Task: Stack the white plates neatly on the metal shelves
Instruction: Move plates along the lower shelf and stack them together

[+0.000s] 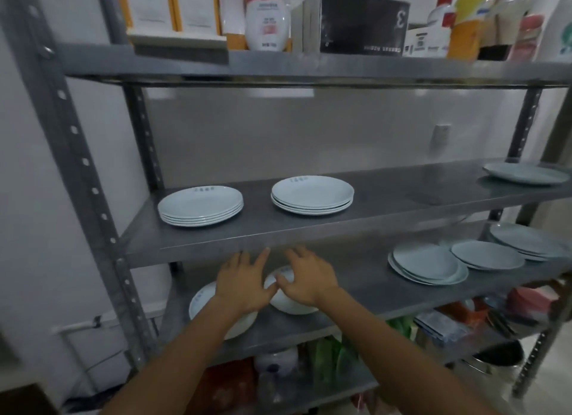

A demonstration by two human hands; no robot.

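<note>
Head view: both hands reach under the middle shelf (216, 238), fingers spread and released, the left hand (243, 286) over one white plate (199, 301) and the right hand (305, 280) over another plate (286, 304). Two neat plate stacks (201, 205) sit on top of that shelf, and loose plates (428, 264) lie below it, to its right.

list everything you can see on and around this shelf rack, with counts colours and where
metal shelf rack: one, grey, fills the view
plate stacks, middle shelf: two, white, left and centre
single plate: one, white, middle shelf, far right
plates, lower shelf left: two, white, one under the left hand, one under the right
plate piles, lower shelf right: three overlapping, white
black box: one, top shelf centre
bottles and cartons: several, mixed colours, top shelf
packets: several, green and red, bottom shelves, blurred
left hand: open, over the lower shelf
right hand: open, beside it, thumbs meeting
</note>
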